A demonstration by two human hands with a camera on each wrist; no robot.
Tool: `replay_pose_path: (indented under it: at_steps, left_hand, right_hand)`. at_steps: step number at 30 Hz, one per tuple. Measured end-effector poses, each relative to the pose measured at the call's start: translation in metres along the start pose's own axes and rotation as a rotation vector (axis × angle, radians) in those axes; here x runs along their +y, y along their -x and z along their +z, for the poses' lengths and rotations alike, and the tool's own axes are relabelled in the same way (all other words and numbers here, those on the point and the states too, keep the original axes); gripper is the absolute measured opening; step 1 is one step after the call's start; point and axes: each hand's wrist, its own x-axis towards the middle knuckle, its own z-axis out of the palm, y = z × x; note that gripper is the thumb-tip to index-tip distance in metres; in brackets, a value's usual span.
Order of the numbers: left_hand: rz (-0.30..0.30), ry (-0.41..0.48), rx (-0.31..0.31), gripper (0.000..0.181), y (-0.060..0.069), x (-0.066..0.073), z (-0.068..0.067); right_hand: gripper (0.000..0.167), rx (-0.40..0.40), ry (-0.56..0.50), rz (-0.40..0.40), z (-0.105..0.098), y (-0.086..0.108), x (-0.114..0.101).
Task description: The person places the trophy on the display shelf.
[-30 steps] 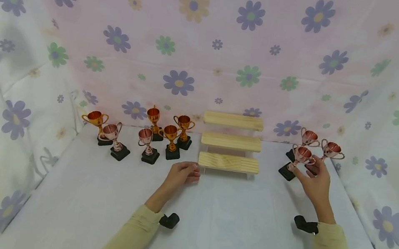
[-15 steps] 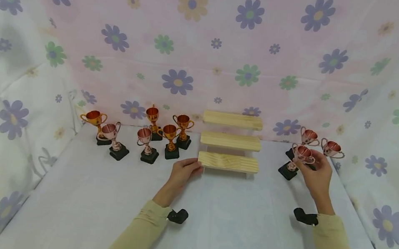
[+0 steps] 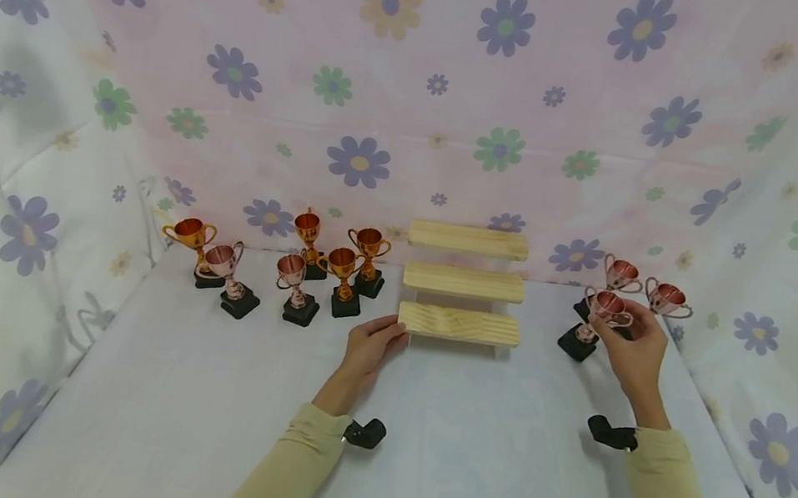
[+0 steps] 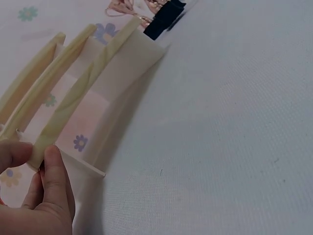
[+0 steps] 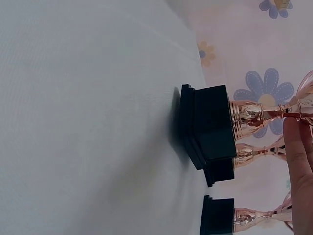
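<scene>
So the left hand (image 3: 367, 346) has just closed in and now pinches the near left corner of the stand (image 3: 460, 324), which should keep it steady. Right hand (image 3: 633, 351) has shifted up from low on the front pink trophy (image 3: 607, 303) and grips it around the bowl; can't tell if it's off the cloth (image 3: 478, 453). Two pink ones (image 3: 668, 299) crowd behind; six other cups (image 3: 342, 262) sit left of the stand.

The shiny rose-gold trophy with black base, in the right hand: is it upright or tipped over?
Upright. In the head view, the right hand holds the shiny rose-gold trophy with its cup above the black base.
</scene>
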Motion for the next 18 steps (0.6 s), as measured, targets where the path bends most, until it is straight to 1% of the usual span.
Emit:
replay_pose_path:
  at_steps: [4,11,18]
  left_hand:
    - [-0.002,0.015,0.010,0.039,-0.002,-0.001,0.002]
    - [0.008,0.019,0.013,0.038,-0.001,0.000,0.003]
    - [-0.001,0.027,0.041,0.038,-0.001,-0.003,0.005]
  right_hand:
    - [0.041,-0.008,0.007,-0.039,0.000,-0.001,-0.006]
    - [0.042,-0.042,0.024,-0.170,0.003,-0.005,-0.024]
    - [0.043,-0.071,-0.022,-0.264,0.009,-0.010,-0.049]
